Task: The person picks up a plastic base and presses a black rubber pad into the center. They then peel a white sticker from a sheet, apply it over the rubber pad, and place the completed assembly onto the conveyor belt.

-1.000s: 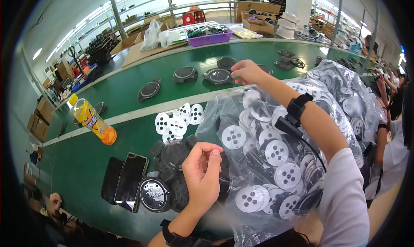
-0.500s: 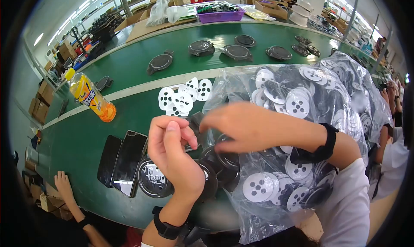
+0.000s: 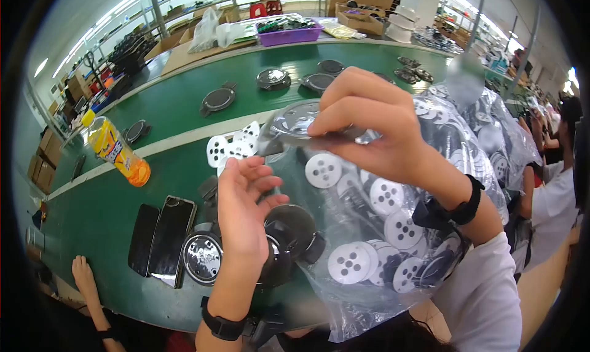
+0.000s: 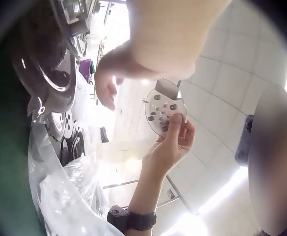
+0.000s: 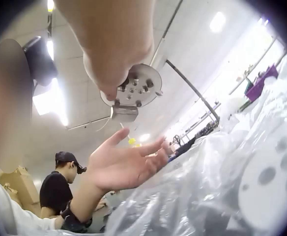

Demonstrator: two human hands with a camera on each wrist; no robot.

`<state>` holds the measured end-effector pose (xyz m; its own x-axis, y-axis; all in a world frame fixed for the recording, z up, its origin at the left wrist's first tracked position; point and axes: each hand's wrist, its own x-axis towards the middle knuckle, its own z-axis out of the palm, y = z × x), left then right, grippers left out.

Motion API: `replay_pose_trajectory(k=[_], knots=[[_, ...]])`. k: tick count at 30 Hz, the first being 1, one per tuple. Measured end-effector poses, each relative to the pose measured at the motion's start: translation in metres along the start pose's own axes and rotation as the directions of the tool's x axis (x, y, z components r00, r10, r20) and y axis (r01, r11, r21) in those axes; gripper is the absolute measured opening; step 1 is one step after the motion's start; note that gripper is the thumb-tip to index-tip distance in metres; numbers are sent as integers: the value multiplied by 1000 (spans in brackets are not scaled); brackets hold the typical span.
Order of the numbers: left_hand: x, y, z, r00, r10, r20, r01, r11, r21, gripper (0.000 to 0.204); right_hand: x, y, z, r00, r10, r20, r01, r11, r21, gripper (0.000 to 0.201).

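Note:
My right hand (image 3: 326,131) is raised over the table and pinches a round, perforated plate with a small tab (image 3: 294,123) by its rim. The same plate (image 5: 133,88) shows from below in the right wrist view, and again as the plate (image 4: 165,110) in the left wrist view. My left hand (image 3: 255,177) is just below it, holding nothing, fingers spread and relaxed; it shows palm-up as the left hand (image 5: 126,162). Under my left hand lies a pile of black round housings (image 3: 289,229). A clear bag of white perforated discs (image 3: 393,229) lies under my right forearm.
Two dark phones (image 3: 161,238) lie left of the housings, and an orange drink bottle (image 3: 114,149) lies further left. Loose white discs (image 3: 230,146) sit by the white strip. Black parts (image 3: 218,99) ride the green belt (image 3: 184,118). Another person's hand (image 3: 83,272) is at the lower left.
My right hand came back from the belt, dipped to the black pile and rose with the round plate. My left hand uncurled and turned palm up.

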<state>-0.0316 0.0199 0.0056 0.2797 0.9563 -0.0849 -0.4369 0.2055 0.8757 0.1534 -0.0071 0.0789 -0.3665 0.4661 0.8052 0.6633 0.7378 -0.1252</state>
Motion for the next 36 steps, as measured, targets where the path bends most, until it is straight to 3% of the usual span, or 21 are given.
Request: replay_pose_trajectory(k=[1,2,3,5,6,7,9,11,12,13,15,18,19,21,22,24,27,31,34,35,36], knots=[[0,4,0,1000,1,22,0,1000,-6,46,0,-1,1,1000,0,0,0,1000,-23,11],[-2,9,2,959,-119,259,153,981,-116,49,-3,-1,6,988,-152,-9,152,988,3,11],[-6,13,6,849,-200,490,324,928,-183,54,-6,-2,10,954,-299,-17,300,954,30,12],[-7,12,5,910,-130,393,294,872,-392,50,-11,-12,14,906,-403,128,403,915,28,29],[-4,6,5,990,-3,141,48,948,-314,39,-10,-19,9,938,-326,115,326,945,12,34],[3,5,-10,980,129,152,-77,947,-312,30,-8,-26,7,965,-240,102,242,970,-3,40],[4,18,-8,968,196,-159,-236,924,-301,30,-13,-12,19,996,28,-81,-19,995,101,42],[22,16,-31,908,269,-321,-375,864,-336,37,-33,12,40,946,263,189,-319,859,400,36],[22,19,-27,882,284,-375,-406,863,-300,38,-40,18,47,857,288,427,-411,882,229,35],[25,20,-33,933,246,-262,-331,873,-359,40,-46,23,54,705,325,630,-462,885,61,33],[39,12,-49,941,288,-180,-328,907,-263,39,-65,30,70,711,360,604,-188,925,-330,27],[25,4,-36,974,205,-100,-215,971,-105,37,-72,42,77,747,356,562,9,839,-543,19],[24,-1,-32,963,265,-40,-268,960,-86,34,-66,35,69,747,349,566,11,844,-536,19],[19,-1,-27,975,220,0,-220,975,-18,30,-58,21,50,636,535,555,46,692,-720,13],[21,-2,-28,975,221,0,-221,975,-18,30,-62,24,52,638,535,555,46,692,-720,13],[27,-7,-34,973,228,-29,-227,973,50,28,-72,34,59,797,372,475,-20,803,-596,15],[26,-2,-40,977,157,146,-161,987,17,28,-77,44,66,824,306,477,44,805,-592,14],[5,2,-2,973,192,129,-213,962,171,30,-75,47,69,788,361,498,-9,816,-577,14],[-10,4,25,940,331,78,-338,935,105,23,-59,48,50,792,362,492,-116,880,-461,12],[-2,3,14,941,332,72,-338,935,109,23,-55,48,43,841,394,370,-268,899,-347,12],[12,2,-9,893,423,155,-451,838,308,20,-51,48,35,864,440,246,-398,894,-205,12]])
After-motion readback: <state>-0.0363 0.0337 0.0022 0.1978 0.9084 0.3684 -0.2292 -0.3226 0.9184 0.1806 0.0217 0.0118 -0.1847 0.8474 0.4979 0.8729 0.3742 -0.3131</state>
